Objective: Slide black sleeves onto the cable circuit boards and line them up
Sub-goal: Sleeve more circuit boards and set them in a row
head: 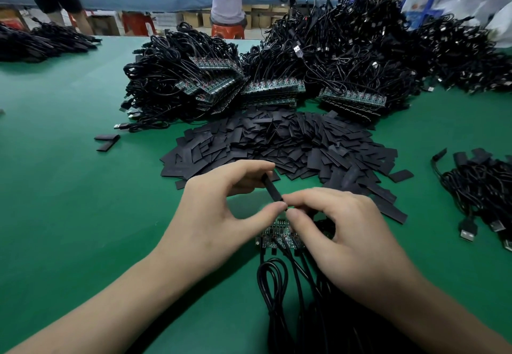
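Black sleeve (273, 189): hanging tilted between both hands, just above the circuit boards (277, 236), and not yet sitting on any of them.
Left hand (221, 215): pinching the sleeve end to end, with the forefinger pressing the far end and the thumb pressing the near one.
Right hand (346, 231): closing thumb and forefinger on the sleeve's near end (whether it is squeezing the mouth open, I cannot tell).
Circuit boards: lying side by side on the green table mat (69, 187) under the fingertips, with their cables (273, 279) trailing toward the person.
Risk, mouth: likely staying flat, so the sleeve may be snagging on a board corner or on its components.
Risk, boards: probably shifting if pushed, since nothing is pinning them, which would be spoiling the line-up.
Risk, cables: looping loosely, so a dragging wrist could be pulling the boards askew.
Sleeve heap (291, 143): lying loose just beyond the hands, in no tray.
Board stacks (273, 89): resting behind the heap among coiled cable.
Containers: none showing on this table; cardboard boxes (191, 18) are sitting under the far bench, their contents not showing.
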Motion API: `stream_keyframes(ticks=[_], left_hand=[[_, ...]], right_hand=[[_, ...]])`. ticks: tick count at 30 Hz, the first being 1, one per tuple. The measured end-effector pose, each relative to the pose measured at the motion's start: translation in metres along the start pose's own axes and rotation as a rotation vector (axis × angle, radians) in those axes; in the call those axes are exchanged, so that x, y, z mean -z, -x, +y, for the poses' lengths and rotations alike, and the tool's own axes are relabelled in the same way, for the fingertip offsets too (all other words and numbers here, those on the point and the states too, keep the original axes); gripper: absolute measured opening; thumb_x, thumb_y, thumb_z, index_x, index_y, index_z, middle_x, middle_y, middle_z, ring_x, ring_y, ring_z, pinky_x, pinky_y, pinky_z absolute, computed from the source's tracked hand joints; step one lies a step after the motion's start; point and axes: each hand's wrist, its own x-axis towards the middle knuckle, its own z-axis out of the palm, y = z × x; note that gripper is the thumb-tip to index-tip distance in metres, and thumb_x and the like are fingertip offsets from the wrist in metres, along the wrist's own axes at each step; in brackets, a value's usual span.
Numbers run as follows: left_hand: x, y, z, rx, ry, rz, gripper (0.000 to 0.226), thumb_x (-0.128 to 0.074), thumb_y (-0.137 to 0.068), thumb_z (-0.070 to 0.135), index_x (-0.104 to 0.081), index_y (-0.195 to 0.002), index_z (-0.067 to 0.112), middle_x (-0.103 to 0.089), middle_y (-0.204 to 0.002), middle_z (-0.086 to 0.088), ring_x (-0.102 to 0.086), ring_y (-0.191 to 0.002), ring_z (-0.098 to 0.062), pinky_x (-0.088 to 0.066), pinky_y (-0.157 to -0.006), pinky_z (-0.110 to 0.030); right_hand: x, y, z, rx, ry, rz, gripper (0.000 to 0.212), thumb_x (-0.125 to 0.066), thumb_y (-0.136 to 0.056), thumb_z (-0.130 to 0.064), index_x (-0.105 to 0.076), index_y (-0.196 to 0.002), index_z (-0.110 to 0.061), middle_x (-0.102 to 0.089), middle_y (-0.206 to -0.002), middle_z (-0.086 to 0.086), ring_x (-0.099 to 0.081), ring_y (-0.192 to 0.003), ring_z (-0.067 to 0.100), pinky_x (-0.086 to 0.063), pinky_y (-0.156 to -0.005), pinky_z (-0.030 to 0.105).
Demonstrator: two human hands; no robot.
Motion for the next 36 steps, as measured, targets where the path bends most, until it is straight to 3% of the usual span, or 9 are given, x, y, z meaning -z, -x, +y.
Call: stream_keyframes(ticks=[11,15,18,21,25,27,30,32,36], left_hand=[[0.001,-0.001,0.002,0.032,0.048,0.072,0.034,-0.087,-0.077,0.022,-0.072,-0.107,0.027,-0.075,-0.099,0.016,-0.072,-0.098,-0.003,-0.056,-0.091,-0.021],[0.001,-0.001,0.001,0.031,0.069,0.079,0.035,-0.085,-0.078,0.031,-0.073,-0.111,0.027,-0.076,-0.099,0.018,-0.072,-0.095,-0.001,-0.055,-0.089,-0.017],[0.001,-0.002,0.001,0.048,0.058,0.044,0.045,-0.079,-0.079,0.042,-0.07,-0.121,0.029,-0.075,-0.103,0.02,-0.071,-0.098,0.001,-0.055,-0.089,-0.018],[0.004,-0.003,-0.001,0.048,-0.097,-0.06,0.046,-0.069,-0.086,0.06,-0.067,-0.124,0.035,-0.07,-0.104,0.023,-0.067,-0.097,0.001,-0.051,-0.081,-0.02],[0.01,-0.002,-0.002,-0.012,-0.344,-0.254,0.042,-0.05,-0.085,0.074,-0.075,-0.095,0.043,-0.063,-0.09,0.022,-0.06,-0.085,-0.001,-0.051,-0.075,-0.029],[0.011,-0.002,-0.002,-0.016,-0.382,-0.32,0.047,-0.046,-0.082,0.08,-0.075,-0.092,0.044,-0.062,-0.089,0.022,-0.059,-0.086,0.001,-0.052,-0.077,-0.03],[0.012,-0.002,-0.002,0.016,-0.32,-0.355,0.047,-0.055,-0.078,0.08,-0.075,-0.093,0.04,-0.062,-0.091,0.019,-0.059,-0.09,-0.001,-0.051,-0.082,-0.032],[0.011,-0.002,-0.001,0.043,-0.241,-0.355,0.037,-0.067,-0.076,0.069,-0.074,-0.091,0.036,-0.063,-0.091,0.017,-0.06,-0.089,-0.003,-0.05,-0.082,-0.029],[0.011,-0.003,0.003,0.099,-0.106,-0.334,0.018,-0.08,-0.079,0.045,-0.074,-0.09,0.032,-0.067,-0.086,0.017,-0.064,-0.081,-0.005,-0.044,-0.07,-0.01]], right_hand=[[0.002,0.001,0.0,0.04,-0.046,-0.046,0.023,-0.063,-0.09,-0.045,-0.071,-0.111,-0.04,-0.067,-0.085,-0.018,-0.066,-0.087,0.005,-0.05,-0.072,0.028],[0.004,0.0,0.001,0.05,0.002,-0.007,0.025,-0.06,-0.093,-0.046,-0.073,-0.111,-0.036,-0.07,-0.089,-0.02,-0.066,-0.088,0.002,-0.052,-0.074,0.03],[0.01,-0.004,0.002,0.014,0.006,0.065,0.025,-0.063,-0.094,-0.042,-0.077,-0.112,-0.031,-0.067,-0.089,-0.03,-0.065,-0.091,-0.008,-0.048,-0.075,0.012],[0.029,-0.013,0.007,-0.089,-0.041,0.162,0.017,-0.07,-0.094,-0.032,-0.078,-0.109,-0.028,-0.067,-0.071,-0.029,-0.064,-0.071,-0.012,-0.044,-0.066,0.004],[0.076,-0.032,0.033,-0.246,0.145,0.269,0.009,-0.07,-0.095,-0.03,-0.076,-0.1,-0.026,-0.064,-0.049,-0.014,-0.058,-0.04,-0.004,-0.042,-0.049,0.009],[0.099,-0.039,0.054,-0.368,0.316,0.25,0.024,-0.069,-0.096,-0.035,-0.074,-0.113,-0.019,-0.071,-0.063,-0.004,-0.065,-0.052,0.003,-0.051,-0.06,0.024],[0.117,-0.038,0.082,-0.55,0.699,0.048,0.055,-0.068,-0.096,-0.039,-0.057,-0.14,-0.008,-0.07,-0.118,0.017,-0.065,-0.109,0.035,-0.055,-0.091,0.046],[0.114,-0.03,0.091,-0.532,0.858,-0.062,0.06,-0.064,-0.098,-0.037,-0.046,-0.148,-0.008,-0.058,-0.139,0.015,-0.053,-0.128,0.036,-0.051,-0.1,0.05],[0.097,-0.014,0.099,-0.53,0.84,-0.28,0.056,-0.045,-0.107,-0.029,-0.031,-0.159,-0.013,-0.031,-0.166,0.001,-0.034,-0.15,0.024,-0.033,-0.119,0.041]])
